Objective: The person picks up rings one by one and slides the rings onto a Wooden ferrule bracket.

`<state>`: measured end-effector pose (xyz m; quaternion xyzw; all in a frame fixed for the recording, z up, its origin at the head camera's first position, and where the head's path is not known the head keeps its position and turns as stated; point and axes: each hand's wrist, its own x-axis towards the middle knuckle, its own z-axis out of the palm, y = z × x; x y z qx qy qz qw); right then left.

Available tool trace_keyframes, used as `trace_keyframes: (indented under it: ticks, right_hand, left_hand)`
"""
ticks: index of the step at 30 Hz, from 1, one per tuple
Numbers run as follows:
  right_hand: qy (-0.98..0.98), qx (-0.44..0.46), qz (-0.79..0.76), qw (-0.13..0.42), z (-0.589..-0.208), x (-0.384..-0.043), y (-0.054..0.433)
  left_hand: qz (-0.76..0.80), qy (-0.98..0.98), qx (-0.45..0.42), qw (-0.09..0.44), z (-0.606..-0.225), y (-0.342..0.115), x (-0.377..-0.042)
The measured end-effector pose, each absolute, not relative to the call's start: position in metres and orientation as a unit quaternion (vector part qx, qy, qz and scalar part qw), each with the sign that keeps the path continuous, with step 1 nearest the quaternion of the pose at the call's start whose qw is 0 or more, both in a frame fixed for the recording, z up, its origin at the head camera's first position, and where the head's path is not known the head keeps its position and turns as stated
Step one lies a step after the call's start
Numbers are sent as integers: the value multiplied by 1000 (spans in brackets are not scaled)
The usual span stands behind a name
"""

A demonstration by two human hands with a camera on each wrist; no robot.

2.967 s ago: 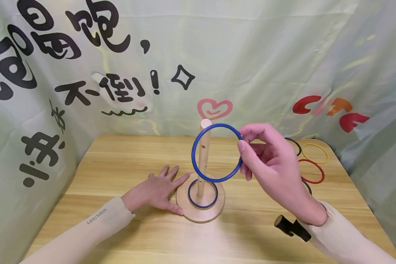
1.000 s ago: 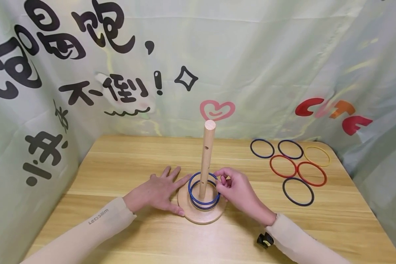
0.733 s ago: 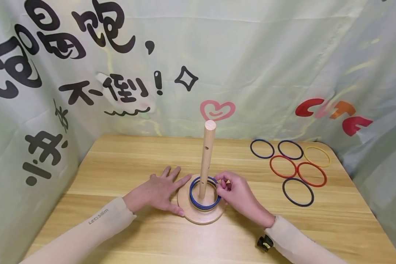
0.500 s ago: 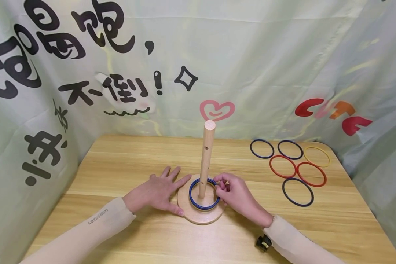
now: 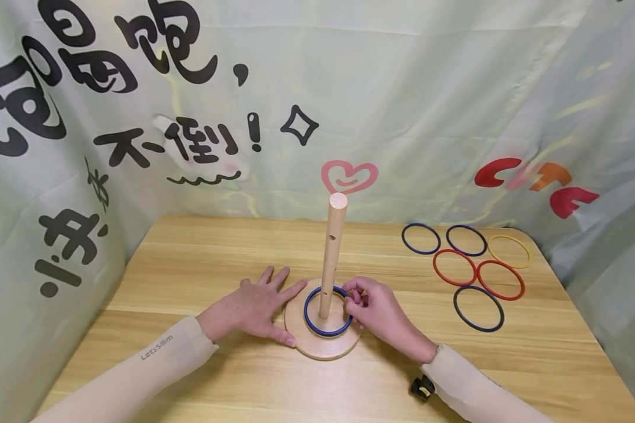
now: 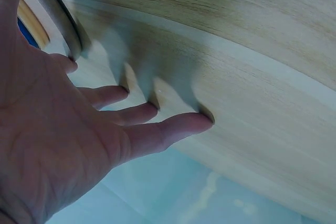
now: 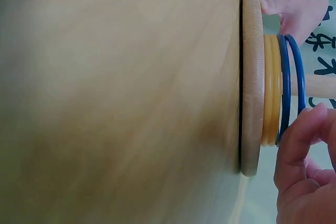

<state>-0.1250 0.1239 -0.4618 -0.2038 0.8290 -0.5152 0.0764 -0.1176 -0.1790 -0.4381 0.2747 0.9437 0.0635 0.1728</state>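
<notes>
A wooden post [image 5: 332, 252] stands upright on a round wooden base [image 5: 323, 351] on the table. My left hand [image 5: 251, 308] lies with spread fingers beside the base, thumb and index finger touching its edge. My right hand [image 5: 378, 308] pinches the right side of a blue ring [image 5: 326, 335] that encircles the post. In the right wrist view this blue ring [image 7: 299, 66] tilts slightly, raised near my fingers and close to the stack at its far side. Under it sit another blue ring [image 7: 286, 87] and several yellow rings [image 7: 271, 93]; from above the yellow ones are hidden.
Right of the post, loose rings lie flat on the table [image 5: 190, 247]: two dark blue rings at the back, a yellow ring [image 5: 528, 255], two red rings side by side, and a black-looking ring [image 5: 481, 328] nearest. A printed cloth [image 5: 402, 88] hangs behind and at both sides.
Three seconds ago my right hand held the blue ring up in front of the post. It has since come down around the post onto the stack, barely moving lately. My left hand stayed put.
</notes>
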Motion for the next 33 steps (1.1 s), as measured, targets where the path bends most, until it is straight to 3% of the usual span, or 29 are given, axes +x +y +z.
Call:
trace_keyframes:
  ticks: [17,33]
  right_hand:
    - [844,-188,-498,62,-457,-127,134]
    - [890,-116,-434,-73,-446,-150,213]
  left_hand:
    - [48,943,282,171,-439,-180,-119]
    - [49,943,276,178,-437,-179,-118]
